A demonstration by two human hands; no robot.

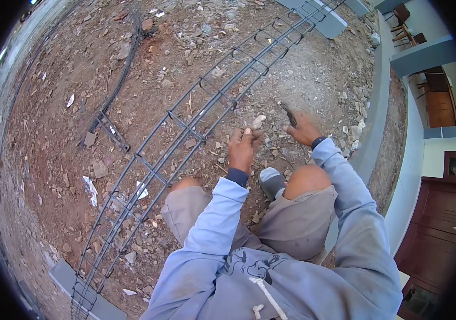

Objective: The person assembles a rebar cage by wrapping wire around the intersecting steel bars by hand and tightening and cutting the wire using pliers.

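Observation:
My right hand [304,129] is closed round a dark pair of pincers [290,115], whose far end points up and to the left; part of this hand is blurred. To its left, my left hand [241,149] has thumb and fingers drawn together near a pale stone [259,121] on the ground. Whatever those fingers hold, if anything, I cannot make out. Both hands are in front of my knees, apart from each other. A long steel rebar cage [185,128] with square stirrups runs diagonally just left of my left hand, not touched by either hand.
Grey supports [326,24] lie under the cage's far end, with another grey block [60,274] at its near end. A bundle of thin wire or rods [124,72] and a metal piece [113,133] lie on the stony ground. A low wall edge [380,106] runs along the right.

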